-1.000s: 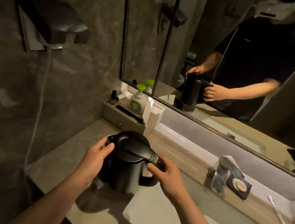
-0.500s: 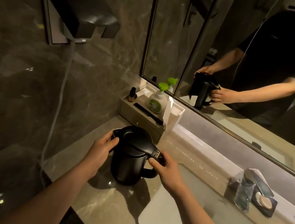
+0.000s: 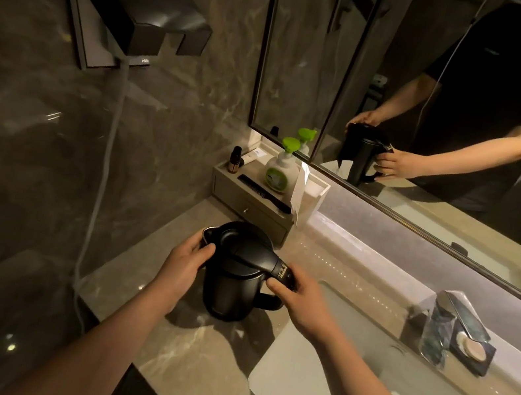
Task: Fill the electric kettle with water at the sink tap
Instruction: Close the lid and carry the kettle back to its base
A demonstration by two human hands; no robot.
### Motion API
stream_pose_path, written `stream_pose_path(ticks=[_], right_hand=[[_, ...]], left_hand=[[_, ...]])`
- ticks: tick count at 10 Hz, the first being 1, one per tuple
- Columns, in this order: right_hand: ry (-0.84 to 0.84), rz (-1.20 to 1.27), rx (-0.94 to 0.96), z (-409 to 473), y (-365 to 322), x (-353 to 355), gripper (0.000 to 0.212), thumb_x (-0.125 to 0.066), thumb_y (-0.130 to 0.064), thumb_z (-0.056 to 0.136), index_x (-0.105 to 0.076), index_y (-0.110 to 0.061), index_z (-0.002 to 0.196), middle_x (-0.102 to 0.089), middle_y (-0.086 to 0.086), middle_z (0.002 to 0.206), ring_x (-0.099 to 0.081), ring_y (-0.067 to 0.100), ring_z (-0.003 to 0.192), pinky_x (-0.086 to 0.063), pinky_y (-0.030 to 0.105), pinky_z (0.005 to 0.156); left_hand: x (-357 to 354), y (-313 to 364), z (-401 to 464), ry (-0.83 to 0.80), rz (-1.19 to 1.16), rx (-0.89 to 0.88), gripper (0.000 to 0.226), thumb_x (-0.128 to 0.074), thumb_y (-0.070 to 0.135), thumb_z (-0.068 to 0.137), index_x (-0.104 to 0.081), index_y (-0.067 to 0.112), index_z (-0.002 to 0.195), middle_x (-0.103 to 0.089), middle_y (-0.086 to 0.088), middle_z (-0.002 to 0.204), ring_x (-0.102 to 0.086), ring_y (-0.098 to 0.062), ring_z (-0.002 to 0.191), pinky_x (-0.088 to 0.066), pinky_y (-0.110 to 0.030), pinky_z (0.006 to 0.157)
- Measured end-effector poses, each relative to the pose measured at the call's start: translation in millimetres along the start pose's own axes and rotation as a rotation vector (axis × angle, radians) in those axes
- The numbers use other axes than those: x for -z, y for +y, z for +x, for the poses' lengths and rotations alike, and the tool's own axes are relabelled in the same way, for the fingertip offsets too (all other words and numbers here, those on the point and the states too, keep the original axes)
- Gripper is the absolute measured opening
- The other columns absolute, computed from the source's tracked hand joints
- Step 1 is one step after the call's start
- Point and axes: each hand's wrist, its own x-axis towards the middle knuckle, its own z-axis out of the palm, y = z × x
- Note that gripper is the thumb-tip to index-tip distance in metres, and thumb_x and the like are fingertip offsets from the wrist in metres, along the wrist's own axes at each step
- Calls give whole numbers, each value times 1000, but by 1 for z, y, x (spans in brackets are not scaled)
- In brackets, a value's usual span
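Electric kettle (image 3: 238, 284), lid shut, upright on the counter (image 3: 189, 359) left of the sink (image 3: 343, 368); left hand (image 3: 184, 264) cups its body, right hand (image 3: 300, 296) grips its handle. Next, probably: open lid, carry to tap (image 3: 439, 319).

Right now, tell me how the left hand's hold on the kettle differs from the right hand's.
The left hand cups the spout side of the kettle near the rim, palm against the body; the right hand is at the handle, fingers around its top end. The left hand sits over the counter; the right hand is beside the edge of the sink basin. Both hands are bare and touch the kettle, whose lid is shut.
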Motion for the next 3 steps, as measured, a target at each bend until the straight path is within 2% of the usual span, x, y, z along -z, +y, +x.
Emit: stream_pose_path(ticks=[1, 2, 3], right_hand=[[4, 33, -2, -4, -3, 0, 9, -71, -22, 93, -64, -22, 99, -62, -8, 82, -57, -8, 70, -46, 11, 68], [-11, 59, -65, -12, -15, 0, 24, -68, -25, 95, -64, -16, 117, -68, 0, 102, -63, 9, 95, -50, 31, 86], [225, 113, 16, -32, -43, 26, 22, -66, -27, 96, -64, -31, 117, -69, -2, 110, -65, 13, 105, -54, 34, 94]], left_hand=[[-2, -2, -6, -7, 18, -15, 29, -51, 23, 96, -62, 38, 118, -68, 16, 112, -59, 0, 107, -45, -17, 81], [-3, 0, -11, 26, -1, 43, 27, -48, 25, 98, -58, 32, 122, -66, 12, 114, -58, -6, 109, -44, -17, 82], [4, -17, -43, 131, 65, 112, 34, -46, 22, 99, -51, 20, 132, -59, 2, 124, -55, -15, 114, -43, -28, 92]])
